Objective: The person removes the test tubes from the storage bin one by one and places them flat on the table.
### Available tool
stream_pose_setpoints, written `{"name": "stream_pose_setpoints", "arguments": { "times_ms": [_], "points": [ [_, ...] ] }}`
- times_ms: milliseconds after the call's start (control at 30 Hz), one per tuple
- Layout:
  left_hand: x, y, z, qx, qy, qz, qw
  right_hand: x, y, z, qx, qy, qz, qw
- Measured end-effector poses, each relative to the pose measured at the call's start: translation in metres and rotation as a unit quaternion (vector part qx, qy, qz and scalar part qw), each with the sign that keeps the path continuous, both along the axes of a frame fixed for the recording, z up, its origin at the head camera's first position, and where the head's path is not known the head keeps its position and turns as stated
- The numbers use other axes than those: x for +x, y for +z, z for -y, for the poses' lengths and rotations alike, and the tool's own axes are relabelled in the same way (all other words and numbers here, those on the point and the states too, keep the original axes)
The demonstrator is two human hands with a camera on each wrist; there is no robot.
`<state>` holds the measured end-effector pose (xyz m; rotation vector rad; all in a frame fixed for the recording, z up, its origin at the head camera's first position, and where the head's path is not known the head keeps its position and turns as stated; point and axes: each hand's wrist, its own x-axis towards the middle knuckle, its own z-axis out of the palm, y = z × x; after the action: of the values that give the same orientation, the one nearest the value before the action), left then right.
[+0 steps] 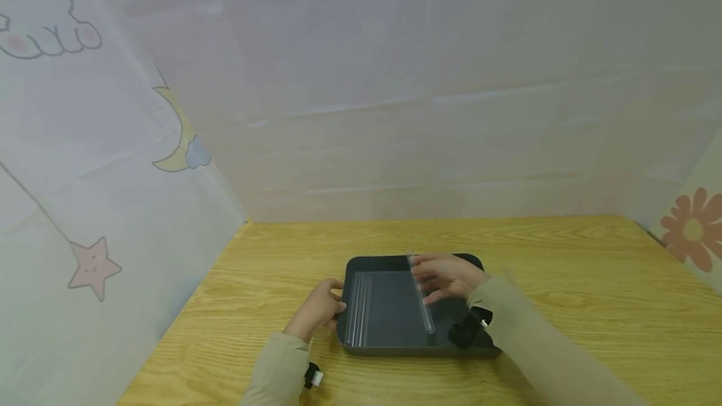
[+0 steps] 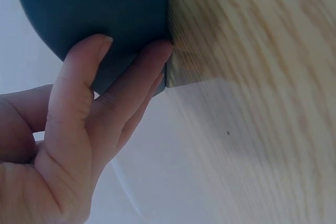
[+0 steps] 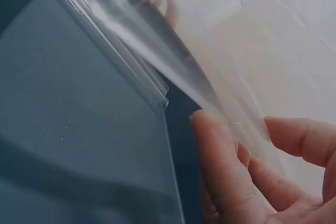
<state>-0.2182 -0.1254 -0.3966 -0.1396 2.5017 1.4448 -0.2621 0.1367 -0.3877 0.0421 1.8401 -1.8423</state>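
Note:
My right hand pinches a clear test tube between thumb and fingers. The tube slants over the right half of a dark grey tray. In the right wrist view this tube looks large and close, its rounded end toward the upper left. Several similar clear tubes lie side by side along the tray's left side. At the tray's left edge, my left hand touches the outside. Its thumb and fingers lie fairly straight against the wall, close to the tabletop.
The tray stands on a yellow wood-grain table. Pale wall sheets with a moon, a star and a flower rise behind and beside it. A black wrist camera overlaps the tray's lower right corner.

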Motion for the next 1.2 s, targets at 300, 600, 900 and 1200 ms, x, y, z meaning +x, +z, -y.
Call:
{"name": "stream_pose_setpoints", "arguments": {
  "times_ms": [300,600,900,1200],
  "points": [
    [0.0,-0.001,0.0,0.001,0.002,-0.001,1.0,0.005,0.004,-0.015,-0.012,0.012,-0.014,0.9998],
    [0.0,-0.001,0.0,0.001,0.002,-0.002,1.0,0.007,0.004,-0.026,-0.019,0.019,-0.017,0.9995],
    [0.001,0.0,0.0,0.006,-0.004,-0.002,1.0,0.01,0.001,-0.034,-0.022,0.018,-0.022,0.9994],
    [0.003,0.002,0.001,0.016,-0.009,-0.005,0.9998,0.013,0.0,-0.044,-0.027,0.013,-0.019,0.9994]
  ]
}}
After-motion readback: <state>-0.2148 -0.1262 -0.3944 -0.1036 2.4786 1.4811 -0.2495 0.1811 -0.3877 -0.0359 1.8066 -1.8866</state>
